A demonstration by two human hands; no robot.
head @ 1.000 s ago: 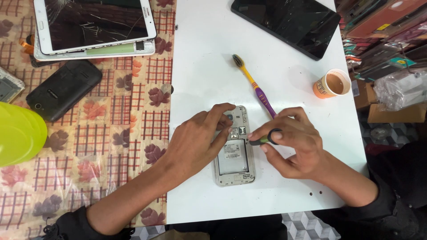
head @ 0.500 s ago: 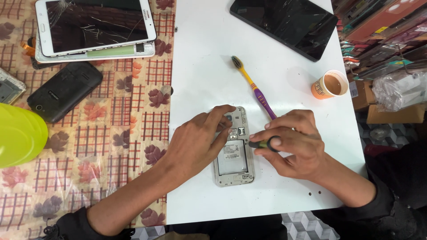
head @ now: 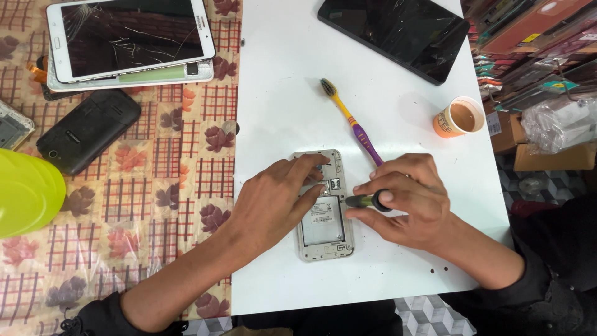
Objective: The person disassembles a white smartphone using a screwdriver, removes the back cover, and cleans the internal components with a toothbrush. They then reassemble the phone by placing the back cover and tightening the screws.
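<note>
An opened phone [head: 324,231] lies back-up on the white board [head: 286,87], its inner frame and battery exposed. My left hand [head: 273,200] rests flat on the phone's left side, fingers over its upper half. My right hand [head: 407,200] grips a small screwdriver [head: 368,200] with a green and black handle, its tip pointing left at the phone's right edge. A yellow and purple toothbrush [head: 352,121] lies on the board just above my right hand.
An orange paper cup [head: 459,117] of brown drink stands right of the toothbrush. A black tablet [head: 393,32] lies at the board's far edge. On the patterned cloth to the left are a cracked white tablet [head: 129,38], a black phone [head: 88,130] and a yellow-green bowl [head: 26,193].
Both hands stay on the phone. My right hand has shifted slightly with the screwdriver; the phone has not visibly moved.
</note>
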